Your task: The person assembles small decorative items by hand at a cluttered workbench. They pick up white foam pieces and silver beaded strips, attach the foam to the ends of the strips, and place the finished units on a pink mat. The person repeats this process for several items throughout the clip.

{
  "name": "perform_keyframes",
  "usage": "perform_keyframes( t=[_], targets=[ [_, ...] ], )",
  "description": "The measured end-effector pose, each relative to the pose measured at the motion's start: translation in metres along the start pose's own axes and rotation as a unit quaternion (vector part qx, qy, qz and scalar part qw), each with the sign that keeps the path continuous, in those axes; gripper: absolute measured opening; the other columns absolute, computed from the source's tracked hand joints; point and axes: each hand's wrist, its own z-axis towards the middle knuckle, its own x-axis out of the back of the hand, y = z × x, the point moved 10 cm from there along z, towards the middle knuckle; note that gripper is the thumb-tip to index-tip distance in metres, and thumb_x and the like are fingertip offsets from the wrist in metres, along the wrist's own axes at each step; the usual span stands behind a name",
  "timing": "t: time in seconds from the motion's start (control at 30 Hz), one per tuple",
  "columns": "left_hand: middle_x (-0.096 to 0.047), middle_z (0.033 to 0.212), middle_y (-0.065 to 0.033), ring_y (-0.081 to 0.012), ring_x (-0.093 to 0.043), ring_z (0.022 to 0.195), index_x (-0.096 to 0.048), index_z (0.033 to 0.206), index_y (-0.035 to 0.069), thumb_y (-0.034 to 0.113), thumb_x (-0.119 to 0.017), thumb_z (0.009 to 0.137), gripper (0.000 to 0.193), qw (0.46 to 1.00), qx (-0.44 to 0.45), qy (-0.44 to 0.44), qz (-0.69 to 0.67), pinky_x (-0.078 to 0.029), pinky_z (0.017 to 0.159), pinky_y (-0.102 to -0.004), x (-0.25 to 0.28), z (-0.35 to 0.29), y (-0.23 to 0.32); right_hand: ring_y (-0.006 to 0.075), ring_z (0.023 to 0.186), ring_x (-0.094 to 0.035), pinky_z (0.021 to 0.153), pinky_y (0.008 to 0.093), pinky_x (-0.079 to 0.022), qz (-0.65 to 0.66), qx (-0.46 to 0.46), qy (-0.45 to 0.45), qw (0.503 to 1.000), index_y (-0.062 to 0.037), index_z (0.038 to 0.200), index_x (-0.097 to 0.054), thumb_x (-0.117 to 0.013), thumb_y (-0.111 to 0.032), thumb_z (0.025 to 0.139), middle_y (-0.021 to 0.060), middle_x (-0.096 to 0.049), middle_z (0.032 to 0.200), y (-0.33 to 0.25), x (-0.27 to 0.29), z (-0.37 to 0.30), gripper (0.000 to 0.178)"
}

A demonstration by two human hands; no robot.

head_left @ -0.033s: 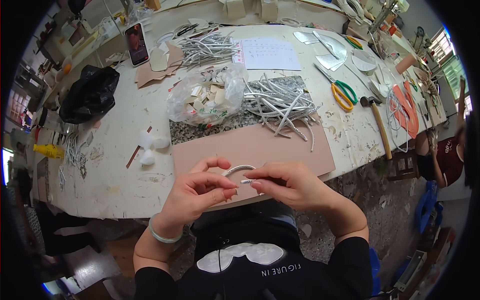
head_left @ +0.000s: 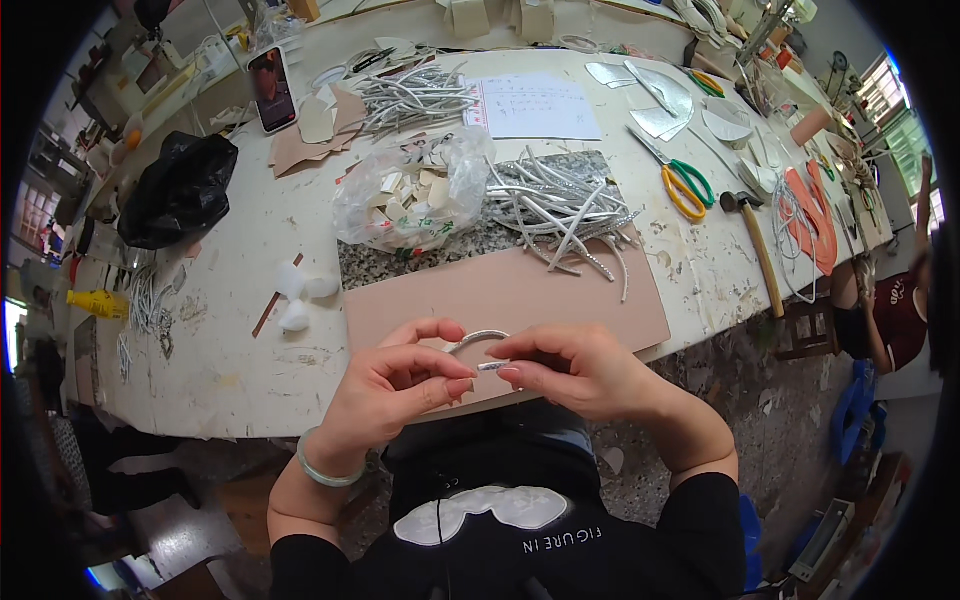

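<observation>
A thin silver strap (head_left: 479, 337) curves between my two hands just above the near edge of the table. My left hand (head_left: 392, 388) pinches one end of it between thumb and fingers. My right hand (head_left: 572, 368) pinches the other end, fingertips almost touching the left ones. Both hands hover over a pink board (head_left: 560, 297) lying on the white worktable (head_left: 230, 300). Beyond the board lies a pile of silver straps (head_left: 565, 205) on a speckled grey slab (head_left: 400, 262).
A clear plastic bag of small pale pieces (head_left: 410, 195) sits left of the pile. Farther off are a second heap of silver straps (head_left: 410, 95), a paper sheet (head_left: 535, 105), yellow-green scissors (head_left: 685, 185), a hammer (head_left: 757, 245), a phone (head_left: 272, 88) and a black bag (head_left: 180, 190).
</observation>
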Motion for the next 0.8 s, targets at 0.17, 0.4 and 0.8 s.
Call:
perform_keyframes(
  t=[0.17, 0.4, 0.8],
  targets=[
    [-0.063, 0.103, -0.0129, -0.0124, -0.062, 0.080, -0.067, 0.096, -0.004, -0.004, -0.066, 0.082, 0.014, 1.000, 0.014, -0.006, -0.012, -0.053, 0.068, -0.0236, -0.004, 0.000, -0.003, 0.0220, 0.070, -0.065, 0.065, 0.0313, -0.049, -0.033, -0.005, -0.003, 0.999, -0.0014, 0.099, -0.067, -0.062, -0.015, 0.088, 0.0127, -0.068, 0.081, -0.002, -0.004, 0.003, 0.018],
    [-0.066, 0.096, -0.0093, -0.0101, -0.061, 0.079, -0.065, 0.102, -0.006, -0.002, -0.063, 0.085, 0.017, 1.000, 0.027, -0.006, 0.014, -0.051, 0.070, -0.0225, -0.004, 0.000, -0.011, 0.0226, 0.068, -0.064, 0.063, 0.0323, -0.049, -0.029, 0.000, -0.008, 1.000, -0.0012, 0.097, -0.067, -0.060, -0.013, 0.087, 0.0132, -0.067, 0.079, -0.006, -0.006, 0.005, 0.017],
    [-0.067, 0.089, -0.0099, -0.0116, -0.063, 0.075, -0.066, 0.096, -0.005, -0.002, -0.065, 0.083, 0.013, 0.999, 0.025, 0.035, 0.017, -0.053, 0.064, -0.0230, 0.002, 0.001, -0.012, 0.0201, 0.061, -0.062, 0.058, 0.0317, -0.047, -0.027, 0.014, 0.001, 1.000, -0.0003, 0.095, -0.067, -0.059, -0.012, 0.086, 0.0125, -0.066, 0.073, -0.008, -0.007, 0.008, 0.016]
  ],
)
